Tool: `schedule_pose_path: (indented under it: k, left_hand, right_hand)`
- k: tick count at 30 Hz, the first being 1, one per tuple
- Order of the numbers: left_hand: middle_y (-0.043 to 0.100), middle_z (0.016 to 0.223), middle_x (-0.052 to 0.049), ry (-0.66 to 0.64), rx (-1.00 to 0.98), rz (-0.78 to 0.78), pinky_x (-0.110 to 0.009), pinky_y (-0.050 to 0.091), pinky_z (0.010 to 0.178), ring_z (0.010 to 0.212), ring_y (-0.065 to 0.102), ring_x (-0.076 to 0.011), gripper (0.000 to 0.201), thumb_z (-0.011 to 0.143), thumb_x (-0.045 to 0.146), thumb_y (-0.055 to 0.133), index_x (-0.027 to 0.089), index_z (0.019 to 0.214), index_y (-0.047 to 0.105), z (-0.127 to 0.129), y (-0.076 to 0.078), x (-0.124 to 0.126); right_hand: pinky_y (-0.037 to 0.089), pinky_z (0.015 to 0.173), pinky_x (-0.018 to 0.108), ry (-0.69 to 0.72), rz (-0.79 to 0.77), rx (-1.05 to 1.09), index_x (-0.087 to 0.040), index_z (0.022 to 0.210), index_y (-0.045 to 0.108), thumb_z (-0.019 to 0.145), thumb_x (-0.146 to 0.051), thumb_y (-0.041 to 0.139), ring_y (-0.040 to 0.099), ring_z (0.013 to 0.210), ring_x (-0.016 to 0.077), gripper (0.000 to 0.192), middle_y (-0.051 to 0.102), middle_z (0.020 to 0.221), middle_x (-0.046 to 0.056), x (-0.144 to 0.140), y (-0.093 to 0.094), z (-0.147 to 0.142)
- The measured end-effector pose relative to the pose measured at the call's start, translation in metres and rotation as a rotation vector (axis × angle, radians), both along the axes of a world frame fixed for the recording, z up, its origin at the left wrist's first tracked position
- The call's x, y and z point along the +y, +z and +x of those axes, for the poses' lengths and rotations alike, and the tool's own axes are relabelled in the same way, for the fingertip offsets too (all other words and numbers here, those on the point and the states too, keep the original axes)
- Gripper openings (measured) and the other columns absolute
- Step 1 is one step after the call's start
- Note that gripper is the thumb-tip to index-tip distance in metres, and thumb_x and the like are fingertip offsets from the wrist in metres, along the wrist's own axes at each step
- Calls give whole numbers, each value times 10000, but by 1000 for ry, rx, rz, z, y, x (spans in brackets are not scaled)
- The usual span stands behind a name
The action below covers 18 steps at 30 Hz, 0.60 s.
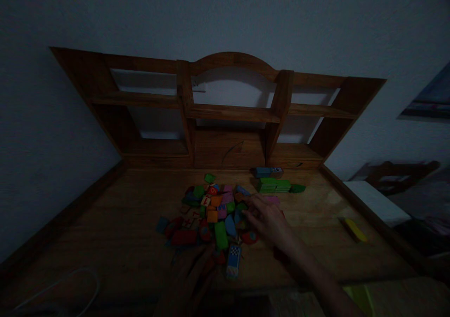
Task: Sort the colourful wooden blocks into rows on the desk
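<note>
Dim home room, wooden desk [105,228] with shelf hutch [228,113], toy blocks [214,214]

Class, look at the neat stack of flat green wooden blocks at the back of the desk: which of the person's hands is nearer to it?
Right. The right hand reaches over the pile's right edge, just in front of the stack of flat green wooden blocks. The left hand lies low in shadow at the desk's near edge, much farther away.

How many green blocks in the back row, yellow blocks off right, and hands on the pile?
Green blocks in the back row: 3, as far as the dim light shows
Yellow block at the right: 1
Hands: 1, the right hand on the pile
Total: 5
</note>
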State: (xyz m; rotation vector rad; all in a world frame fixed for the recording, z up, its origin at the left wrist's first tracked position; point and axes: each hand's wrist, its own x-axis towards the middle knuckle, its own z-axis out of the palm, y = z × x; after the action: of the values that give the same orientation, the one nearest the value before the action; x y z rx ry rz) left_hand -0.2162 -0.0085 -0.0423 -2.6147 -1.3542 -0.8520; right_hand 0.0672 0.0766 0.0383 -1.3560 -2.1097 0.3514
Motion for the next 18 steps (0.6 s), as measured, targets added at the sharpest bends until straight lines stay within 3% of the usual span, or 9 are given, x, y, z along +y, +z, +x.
schedule_pose_path:
  k: [4,10,18]
  left_hand:
    - [701,1233,-46,56,-38,-8,-361,606,903,1093,680,-219,524,970,327,507,342,1490,439,-1,-3,-2]
    - [656,1321,-56,61,-92,-67,-364,597,959,1173,654,-220,562,964,386,550,352,1507,408,-5,-19,-4]
    - [659,1315,-54,24,-65,-88,-364,602,953,1175,651,-211,586,984,402,513,344,1541,342,-7,-26,-3]
  right_hand:
    - [450,1108,384,141,18,-76,-215,1374,589,955,-193,624,569,1288,234,421,624,1372,97,21,2,-30]
    - [462,1085,378,207,24,-165,-211,1446,543,916,-87,629,580,1278,236,551,618,1404,105,58,-5,-35]
    - [473,1061,424,108,59,-176,-207,1323,626,978,-178,567,579,1216,262,351,645,1264,112,39,3,-12]
